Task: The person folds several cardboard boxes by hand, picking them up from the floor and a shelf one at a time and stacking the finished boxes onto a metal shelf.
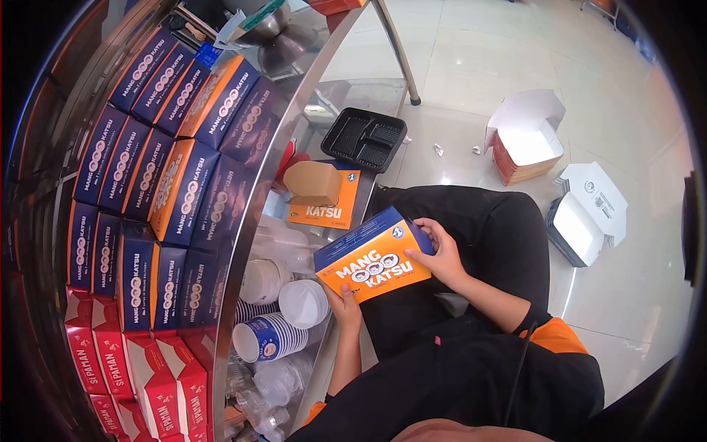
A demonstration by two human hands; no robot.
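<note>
An orange and dark blue food box, printed "MANG KATSU", is held up over my lap between both hands. My left hand grips its lower left corner, with the thumb on the orange face and the other fingers hidden. At the right end, my right hand has its thumb on the orange face and its fingers around the blue edge. The box looks folded into shape; its underside is hidden. Just beyond it, a flat orange carton lies on the lower shelf with a brown cardboard piece on top.
Stacked blue and orange boxes and red "SIPAMAN" boxes fill the metal table at left. Paper cups and a black compartment tray occupy the lower shelf. Nested open cartons and white-lined boxes stand on the floor at right.
</note>
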